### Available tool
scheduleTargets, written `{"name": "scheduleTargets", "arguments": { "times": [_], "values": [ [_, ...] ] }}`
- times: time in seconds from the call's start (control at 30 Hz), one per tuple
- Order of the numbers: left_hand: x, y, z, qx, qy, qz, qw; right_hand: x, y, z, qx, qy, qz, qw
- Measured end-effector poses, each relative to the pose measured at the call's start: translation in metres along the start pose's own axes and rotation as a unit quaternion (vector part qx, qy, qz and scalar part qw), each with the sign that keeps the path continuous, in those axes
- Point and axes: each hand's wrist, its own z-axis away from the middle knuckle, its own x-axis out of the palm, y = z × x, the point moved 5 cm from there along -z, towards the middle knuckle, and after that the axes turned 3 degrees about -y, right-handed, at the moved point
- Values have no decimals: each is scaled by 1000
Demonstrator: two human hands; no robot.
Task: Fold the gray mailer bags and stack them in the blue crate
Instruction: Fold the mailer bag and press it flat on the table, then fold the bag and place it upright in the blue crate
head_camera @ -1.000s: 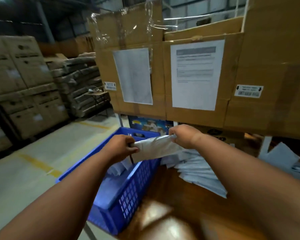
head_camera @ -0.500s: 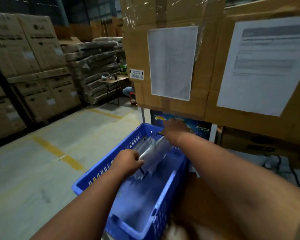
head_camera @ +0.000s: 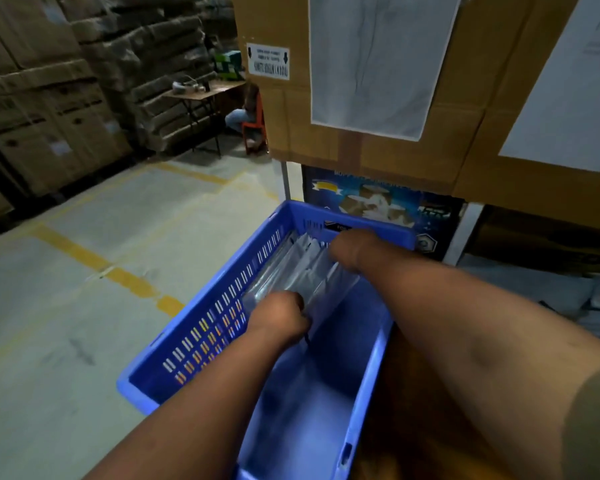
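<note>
we are at the stacking step: both hands lower a folded gray mailer bag [head_camera: 321,277] into the far end of the blue crate [head_camera: 201,336], against the bags already standing there. our left hand [head_camera: 279,315] pinches its near end, our right hand [head_camera: 352,247] curls over the far end. next we likely seat it and let go. the bag looks pale, glossy and creased.

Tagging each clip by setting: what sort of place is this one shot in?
Most likely a warehouse or packing area. Stacked cartons line the far wall, yellow lines mark the concrete floor, and big labelled boxes sit on racking above the blue crate of gray mailer bags.
</note>
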Motion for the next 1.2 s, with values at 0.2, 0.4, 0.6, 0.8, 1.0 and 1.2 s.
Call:
{"name": "scheduleTargets", "arguments": {
  "times": [0.2,0.4,0.6,0.8,1.0,1.2],
  "values": [
    [0,-12,-10,-11,39,-32,999,3,-11,-14,-21,-13,-50,998],
    [-3,-19,-12,-21,34,-33,999,4,-14,-16,-16,-42,-82,996],
    [-20,-8,-5,-17,80,-89,993,-3,-11,-5,-33,-1,-79,996],
    [-61,37,5,31,125,-58,990,-28,12,39,-51,47,-94,993],
    [-69,136,25,184,91,-84,975,-26,72,125,-24,82,-188,978],
    [-54,246,62,303,81,-129,941,10,155,236,38,105,-223,968]
  ]
}}
